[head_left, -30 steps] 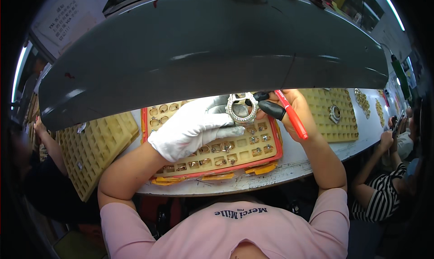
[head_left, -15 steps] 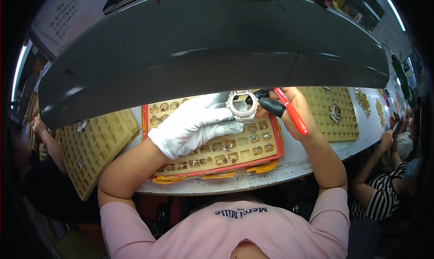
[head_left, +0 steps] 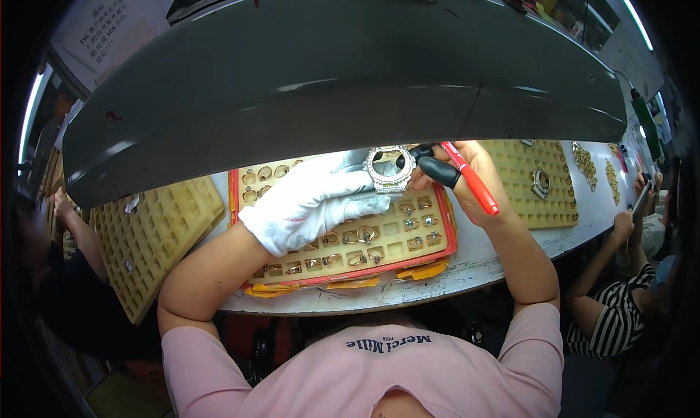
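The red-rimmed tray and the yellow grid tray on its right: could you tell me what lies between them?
Only the right hand, holding a red pen, crosses between the red-rimmed tray and yellow grid tray, head view.

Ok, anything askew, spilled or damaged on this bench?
Nothing stands out. The gloved left hand holds a metal bezel above the red-rimmed tray, the right hand holds a red pen, and the small parts sit in their compartments.

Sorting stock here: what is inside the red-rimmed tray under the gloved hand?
The red-rimmed tray has a yellow grid of compartments, many holding small metal rings; several stand empty. The gloved left hand and the silver watch bezel it holds cover the upper middle cells.
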`<state>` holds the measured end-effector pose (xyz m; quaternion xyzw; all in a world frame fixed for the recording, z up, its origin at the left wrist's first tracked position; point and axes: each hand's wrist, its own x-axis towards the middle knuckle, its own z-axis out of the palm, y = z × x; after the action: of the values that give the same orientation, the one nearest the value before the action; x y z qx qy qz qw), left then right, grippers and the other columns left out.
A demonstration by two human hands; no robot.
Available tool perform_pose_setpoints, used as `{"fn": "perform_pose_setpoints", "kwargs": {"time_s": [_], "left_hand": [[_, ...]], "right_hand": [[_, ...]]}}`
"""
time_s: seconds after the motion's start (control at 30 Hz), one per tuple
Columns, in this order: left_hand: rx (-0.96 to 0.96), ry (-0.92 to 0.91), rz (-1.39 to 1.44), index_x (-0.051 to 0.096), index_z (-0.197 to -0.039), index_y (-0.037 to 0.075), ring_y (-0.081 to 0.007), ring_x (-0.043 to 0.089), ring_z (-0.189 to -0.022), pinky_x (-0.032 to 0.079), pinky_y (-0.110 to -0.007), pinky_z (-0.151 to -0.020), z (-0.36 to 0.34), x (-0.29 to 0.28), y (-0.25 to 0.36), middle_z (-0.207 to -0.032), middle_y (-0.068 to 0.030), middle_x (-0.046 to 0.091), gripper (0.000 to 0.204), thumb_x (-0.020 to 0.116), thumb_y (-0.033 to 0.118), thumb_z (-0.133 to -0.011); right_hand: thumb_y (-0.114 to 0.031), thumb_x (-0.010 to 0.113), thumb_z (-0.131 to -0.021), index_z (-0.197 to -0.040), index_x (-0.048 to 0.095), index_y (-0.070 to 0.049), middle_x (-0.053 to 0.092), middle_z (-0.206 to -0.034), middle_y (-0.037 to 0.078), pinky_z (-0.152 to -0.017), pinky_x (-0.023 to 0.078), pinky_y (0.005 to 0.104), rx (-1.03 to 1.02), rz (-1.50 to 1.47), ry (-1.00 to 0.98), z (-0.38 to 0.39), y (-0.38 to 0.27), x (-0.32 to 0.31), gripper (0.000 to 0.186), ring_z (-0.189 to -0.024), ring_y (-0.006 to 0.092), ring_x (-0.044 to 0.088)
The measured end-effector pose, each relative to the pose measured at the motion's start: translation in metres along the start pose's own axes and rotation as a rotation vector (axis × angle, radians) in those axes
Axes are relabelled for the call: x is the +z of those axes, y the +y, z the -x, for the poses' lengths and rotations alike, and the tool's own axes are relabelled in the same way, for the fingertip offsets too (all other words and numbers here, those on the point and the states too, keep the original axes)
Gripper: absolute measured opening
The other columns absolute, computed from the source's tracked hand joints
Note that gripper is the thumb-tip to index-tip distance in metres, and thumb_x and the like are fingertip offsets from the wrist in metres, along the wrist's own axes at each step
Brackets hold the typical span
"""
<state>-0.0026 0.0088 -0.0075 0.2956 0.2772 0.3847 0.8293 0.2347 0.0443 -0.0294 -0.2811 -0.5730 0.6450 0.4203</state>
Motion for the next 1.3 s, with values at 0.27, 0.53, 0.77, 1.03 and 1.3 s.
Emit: {"fn": "perform_pose_setpoints", "kwargs": {"time_s": [0.27, 0.53, 0.77, 1.03, 1.3], "left_hand": [[0.0, -0.003, -0.028, 0.042, -0.13, -0.003, -0.0242, 0.061, -0.108, 0.057, -0.03, -0.087, 0.002, 0.004, 0.002, -0.121, -0.017, 0.057, 0.045, 0.06, 0.009, -0.09], [0.005, 0.023, -0.113, 0.039, -0.133, -0.002, -0.0234, 0.061, -0.108, 0.056, -0.031, -0.087, 0.003, 0.01, 0.002, -0.119, -0.0154, 0.058, 0.049, 0.061, 0.01, -0.09], [0.01, 0.076, -0.244, 0.037, -0.136, -0.001, -0.0238, 0.054, -0.116, 0.049, -0.037, -0.098, 0.007, 0.02, -0.004, -0.127, -0.0128, 0.05, 0.054, 0.061, 0.007, -0.088], [0.044, 0.111, -0.292, 0.024, -0.14, -0.008, -0.0299, 0.057, -0.113, 0.051, -0.036, -0.092, 0.007, 0.017, -0.007, -0.127, -0.0225, 0.05, 0.068, 0.064, 0.01, -0.087], [0.047, 0.141, -0.276, 0.025, -0.139, -0.008, -0.0297, 0.058, -0.111, 0.052, -0.035, -0.091, 0.003, 0.015, -0.007, -0.124, -0.022, 0.051, 0.065, 0.063, 0.009, -0.088]], "right_hand": [[0.018, 0.047, -0.077, -0.112, 0.048, 0.002, 0.063, -0.102, 0.015, -0.076, 0.056, 0.032, 0.073, 0.049, 0.068, 0.0, -0.002, 0.007, 0.038, -0.087, 0.021, 0.066], [0.013, 0.053, -0.08, -0.112, 0.047, 0.0, 0.062, -0.101, 0.011, -0.073, 0.057, 0.0316, 0.142, 0.046, 0.102, 0.003, -0.007, 0.011, 0.034, -0.086, 0.0172, 0.065], [-0.003, 0.068, -0.085, -0.107, 0.049, -0.001, 0.058, -0.097, 0.005, -0.071, 0.052, 0.0239, 0.055, 0.056, 0.049, 0.004, -0.011, 0.011, 0.03, -0.086, 0.0096, 0.06], [0.002, 0.059, -0.078, -0.106, 0.056, 0.003, 0.065, -0.093, 0.011, -0.076, 0.05, 0.032, -0.191, 0.685, 0.517, 0.005, -0.044, -0.064, 0.028, -0.09, 0.0187, 0.064], [-0.006, 0.062, -0.072, -0.1, 0.055, -0.001, 0.063, -0.093, 0.02, -0.077, 0.046, 0.0419, 0.077, 1.221, 0.637, 0.008, -0.033, -0.143, 0.029, -0.091, 0.0369, 0.061]]}}
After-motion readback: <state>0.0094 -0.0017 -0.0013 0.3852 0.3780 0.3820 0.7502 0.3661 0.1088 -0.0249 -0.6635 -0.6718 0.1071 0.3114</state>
